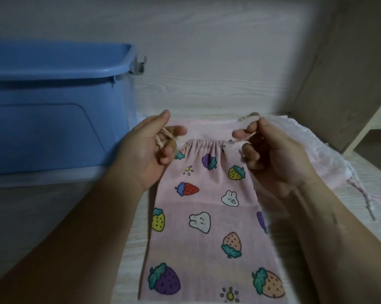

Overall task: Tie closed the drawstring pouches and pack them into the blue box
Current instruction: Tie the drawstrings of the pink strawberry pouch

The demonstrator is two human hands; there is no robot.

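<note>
hands: 2, left hand (pixel 147 150), right hand (pixel 273 159) | blue box (pixel 53 110): 1 | printed pouch (pixel 207 216): 1 | heaped pouches (pixel 321 150): unclear

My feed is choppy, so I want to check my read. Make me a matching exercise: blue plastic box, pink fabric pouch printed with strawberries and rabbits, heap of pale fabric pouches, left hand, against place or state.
1. blue plastic box
2. pink fabric pouch printed with strawberries and rabbits
3. heap of pale fabric pouches
4. left hand

A. lies flat on the pale wood-grain surface, mouth gathered
B. pinches the drawstring at the pouch's left end
C. stands at the left, top open
D. lies at the right, behind the right hand

Pairs: 1-C, 2-A, 3-D, 4-B
</note>
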